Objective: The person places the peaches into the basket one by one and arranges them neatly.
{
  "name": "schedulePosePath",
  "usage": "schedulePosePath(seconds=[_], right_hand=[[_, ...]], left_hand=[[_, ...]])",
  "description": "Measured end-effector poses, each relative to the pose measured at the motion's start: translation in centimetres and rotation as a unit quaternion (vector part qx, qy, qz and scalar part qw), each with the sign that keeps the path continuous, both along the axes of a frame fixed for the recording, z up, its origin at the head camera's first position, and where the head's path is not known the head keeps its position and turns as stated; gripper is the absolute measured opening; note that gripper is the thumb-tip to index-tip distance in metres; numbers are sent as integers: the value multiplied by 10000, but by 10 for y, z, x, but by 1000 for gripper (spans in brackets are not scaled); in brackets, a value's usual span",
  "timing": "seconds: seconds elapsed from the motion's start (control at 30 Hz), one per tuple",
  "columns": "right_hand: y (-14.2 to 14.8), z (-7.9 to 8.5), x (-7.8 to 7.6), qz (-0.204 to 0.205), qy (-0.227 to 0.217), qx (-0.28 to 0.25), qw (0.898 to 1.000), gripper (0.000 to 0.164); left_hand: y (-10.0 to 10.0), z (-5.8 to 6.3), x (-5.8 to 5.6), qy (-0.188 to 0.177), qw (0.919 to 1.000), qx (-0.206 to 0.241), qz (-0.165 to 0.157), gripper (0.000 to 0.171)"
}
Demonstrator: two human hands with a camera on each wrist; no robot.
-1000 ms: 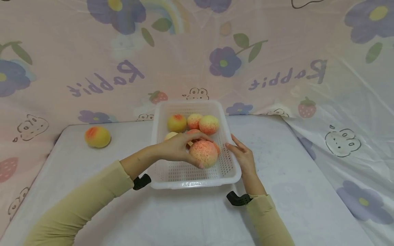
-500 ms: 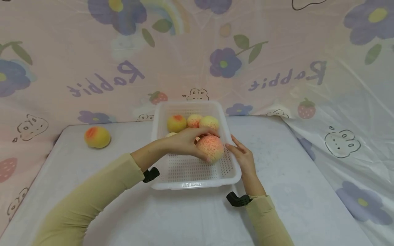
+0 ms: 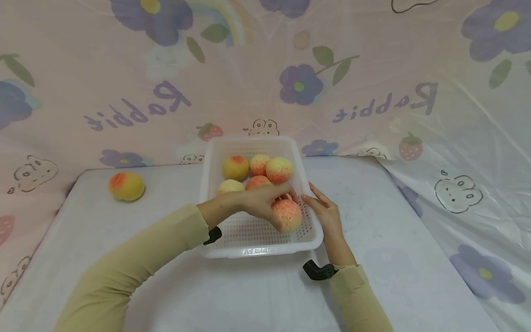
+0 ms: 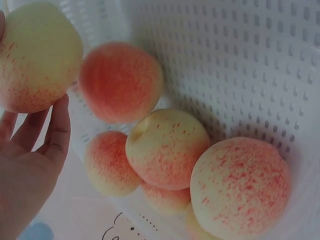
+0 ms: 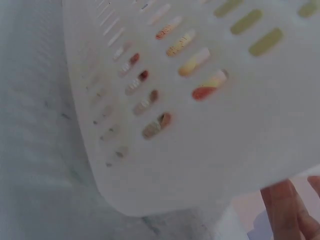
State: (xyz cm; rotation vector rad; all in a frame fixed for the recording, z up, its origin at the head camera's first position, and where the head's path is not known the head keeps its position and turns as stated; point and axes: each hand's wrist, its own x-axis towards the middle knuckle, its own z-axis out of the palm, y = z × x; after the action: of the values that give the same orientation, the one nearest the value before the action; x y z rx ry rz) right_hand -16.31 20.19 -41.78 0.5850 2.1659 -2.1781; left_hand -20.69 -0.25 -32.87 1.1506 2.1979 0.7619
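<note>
My left hand point(image 3: 262, 203) grips a speckled pink-and-yellow peach point(image 3: 288, 216), thumb at its near side and fingers over the far side, inside the white plastic basket point(image 3: 265, 250) toward its front right. The left wrist view shows this held peach point(image 4: 39, 60) beside a redder peach point(image 4: 120, 82). On the basket's right rim rest the thumb and fingertips of my right hand point(image 3: 330, 216), its fingers fairly straight. Several other peaches lie at the back and middle of the basket, among them a yellow one point(image 3: 235, 167) and a red one point(image 3: 258, 181).
A yellow peach with a red patch point(image 3: 126, 186) lies on the white-covered table point(image 3: 232, 295), left of the basket. Behind the table hangs a printed cloth point(image 3: 232, 87), which also drapes along both sides.
My left hand has carried the peach slightly right, then lowered it toward the basket's front right, uncovering the middle peaches. The right hand has stayed at the rim.
</note>
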Motion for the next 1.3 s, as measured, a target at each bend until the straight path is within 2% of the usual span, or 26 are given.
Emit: schedulePosePath(seconds=[0.23,0.53,0.67,0.9,1.07,1.3], right_hand=[[-1,1,0,-53,45,67,10000,54],[-1,1,0,-58,11,79,10000,55],[-1,1,-1,-61,7,-2,10000,54],[-1,2,0,-70,-11,-64,10000,54],[-1,2,1,-101,26,-150,9998,53],[-2,1,0,-67,79,-238,9997,53]], left_hand=[[6,-12,4,-151,9996,-177,-138,63],[10,-19,4,-65,9992,-375,-138,63],[11,-21,3,40,9990,-437,-105,63],[15,-27,5,488,9965,-683,34,62],[20,-32,8,736,9941,-794,-32,63],[18,-32,10,770,9928,-905,-169,63]])
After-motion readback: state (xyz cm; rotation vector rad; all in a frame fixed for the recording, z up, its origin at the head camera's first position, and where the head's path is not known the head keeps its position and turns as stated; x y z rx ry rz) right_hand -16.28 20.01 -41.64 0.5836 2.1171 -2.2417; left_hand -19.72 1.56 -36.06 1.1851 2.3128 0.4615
